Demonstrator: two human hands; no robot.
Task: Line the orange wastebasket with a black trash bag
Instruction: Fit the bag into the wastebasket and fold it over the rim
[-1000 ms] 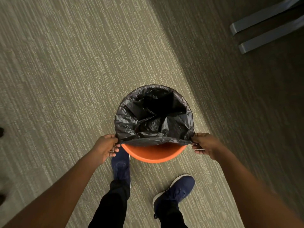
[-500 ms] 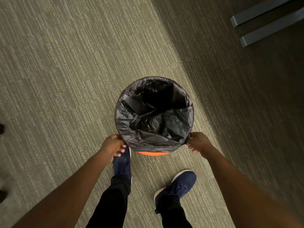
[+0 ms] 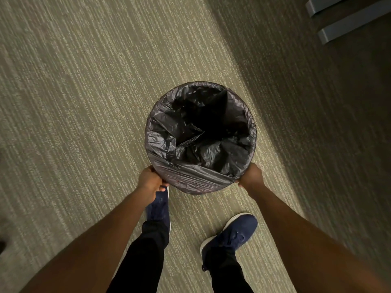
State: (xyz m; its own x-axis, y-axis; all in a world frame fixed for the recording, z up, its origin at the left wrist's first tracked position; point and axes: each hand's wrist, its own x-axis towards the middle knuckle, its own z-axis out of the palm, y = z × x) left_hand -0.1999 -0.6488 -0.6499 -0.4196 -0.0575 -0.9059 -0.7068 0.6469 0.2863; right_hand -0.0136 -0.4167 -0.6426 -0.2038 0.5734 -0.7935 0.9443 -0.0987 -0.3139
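The left hand [image 3: 150,180] and right hand [image 3: 250,176] are clamped on the black trash bag [image 3: 190,176] at opposite sides of its turned-down hem, likely to stretch it taut over the rim. Both arms reach down and forward, wrists bent inward. The bag hides the orange wastebasket completely; it stands on the carpet [image 3: 84,102], just ahead of the shoes [image 3: 230,235].

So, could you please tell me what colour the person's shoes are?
Dark navy blue with white soles, seen best on the right shoe in the head view.
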